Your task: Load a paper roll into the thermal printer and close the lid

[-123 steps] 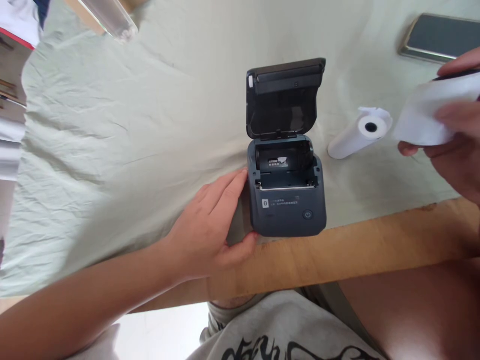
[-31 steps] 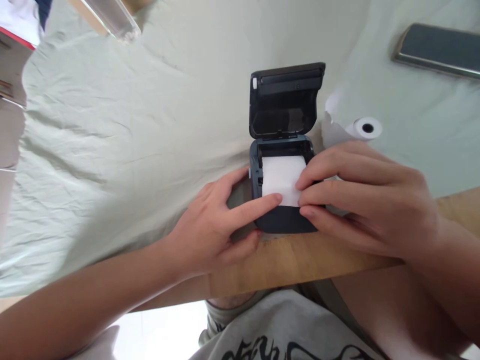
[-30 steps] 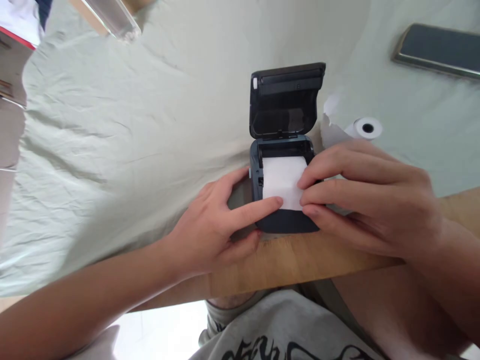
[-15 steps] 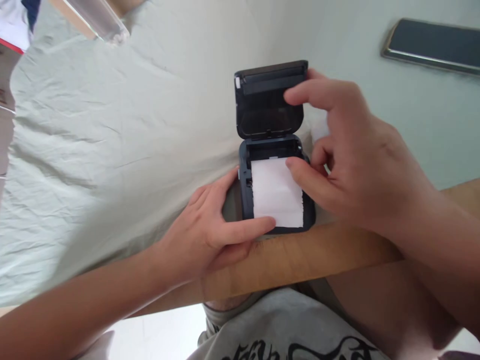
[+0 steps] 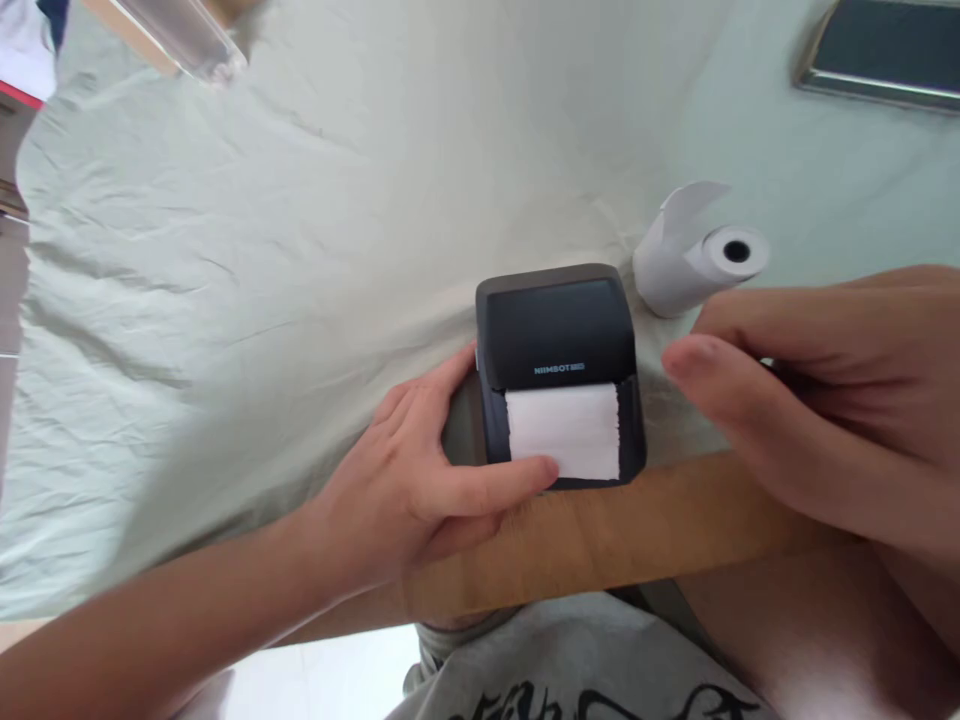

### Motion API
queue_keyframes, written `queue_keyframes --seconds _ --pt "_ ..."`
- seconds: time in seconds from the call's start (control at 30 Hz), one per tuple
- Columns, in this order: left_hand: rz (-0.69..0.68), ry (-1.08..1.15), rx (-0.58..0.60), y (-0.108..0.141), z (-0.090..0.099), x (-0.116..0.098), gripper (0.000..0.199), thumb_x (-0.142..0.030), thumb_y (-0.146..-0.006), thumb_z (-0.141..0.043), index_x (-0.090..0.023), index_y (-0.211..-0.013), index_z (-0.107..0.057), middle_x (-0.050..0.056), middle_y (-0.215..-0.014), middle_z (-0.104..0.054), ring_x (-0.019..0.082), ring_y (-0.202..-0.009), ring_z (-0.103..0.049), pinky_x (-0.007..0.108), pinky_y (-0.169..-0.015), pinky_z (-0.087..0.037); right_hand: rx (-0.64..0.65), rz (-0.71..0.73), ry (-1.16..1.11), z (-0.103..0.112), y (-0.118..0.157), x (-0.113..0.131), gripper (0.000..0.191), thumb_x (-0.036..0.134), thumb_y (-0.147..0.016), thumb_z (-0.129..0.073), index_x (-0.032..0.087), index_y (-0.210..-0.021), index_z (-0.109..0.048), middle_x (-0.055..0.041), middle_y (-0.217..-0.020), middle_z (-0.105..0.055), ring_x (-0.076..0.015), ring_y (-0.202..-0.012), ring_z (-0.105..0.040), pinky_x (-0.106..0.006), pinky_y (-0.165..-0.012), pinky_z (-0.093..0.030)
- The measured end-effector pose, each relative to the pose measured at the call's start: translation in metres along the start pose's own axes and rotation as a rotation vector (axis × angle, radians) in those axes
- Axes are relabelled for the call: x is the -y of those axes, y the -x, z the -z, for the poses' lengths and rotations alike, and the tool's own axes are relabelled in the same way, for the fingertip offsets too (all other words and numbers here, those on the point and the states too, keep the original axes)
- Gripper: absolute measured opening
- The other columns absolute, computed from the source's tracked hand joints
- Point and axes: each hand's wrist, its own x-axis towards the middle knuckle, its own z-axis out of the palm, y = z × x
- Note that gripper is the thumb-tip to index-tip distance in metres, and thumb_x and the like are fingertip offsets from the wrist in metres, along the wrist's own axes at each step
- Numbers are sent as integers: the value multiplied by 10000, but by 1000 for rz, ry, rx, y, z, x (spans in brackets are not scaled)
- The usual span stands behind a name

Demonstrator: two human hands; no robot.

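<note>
A small dark label printer (image 5: pixel 561 325) marked NIIMBOT sits at the table's near edge with its lid down. A strip of white paper (image 5: pixel 566 430) comes out from under the lid over the front. My left hand (image 5: pixel 420 460) grips the printer's left side, its thumb pressing on the paper's lower edge. My right hand (image 5: pixel 817 390) is to the right of the printer, apart from it, with fingers curled in and the thumb close to the index finger. I see nothing held in it. Beyond that hand, a white paper roll (image 5: pixel 675 265) with a loose end lies on the cloth.
A pale green cloth (image 5: pixel 300 220) covers the table, whose bare wooden edge (image 5: pixel 600 535) runs along the front. A dark phone-like slab (image 5: pixel 892 55) lies at the far right. At the far left is a clear plastic piece (image 5: pixel 184 40) beside cardboard.
The printer's lid has swung from raised to closed over the paper. My right hand has left the lid and moved right. The paper roll is now largely uncovered. My left hand keeps its hold.
</note>
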Motion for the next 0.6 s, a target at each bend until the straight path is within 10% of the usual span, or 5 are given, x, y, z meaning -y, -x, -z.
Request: queue_keyframes --seconds 0.33,0.6 --pt "-41 -141 -89 -3 -3 2 773 -336 -1153 -645 -185 -1879 -427 331 -1765 -634 486 -1548 -775 637 -1152 -757 274 -308 -182 -9 -16 -7 753 711 -1086 -611 213 -552 -424 19 -484 -334 -64 -446 -311 -264 -418 -173" --pt "-23 -121 -113 -3 -5 0 783 -227 -1108 -633 -193 -1868 -449 306 -1749 -649 466 -1524 -787 624 -1156 -764 372 -463 -243 -12 -24 -5 845 889 -1063 -531 198 -590 -415 -5 -556 -366 -70 -483 -306 -246 -415 -197"
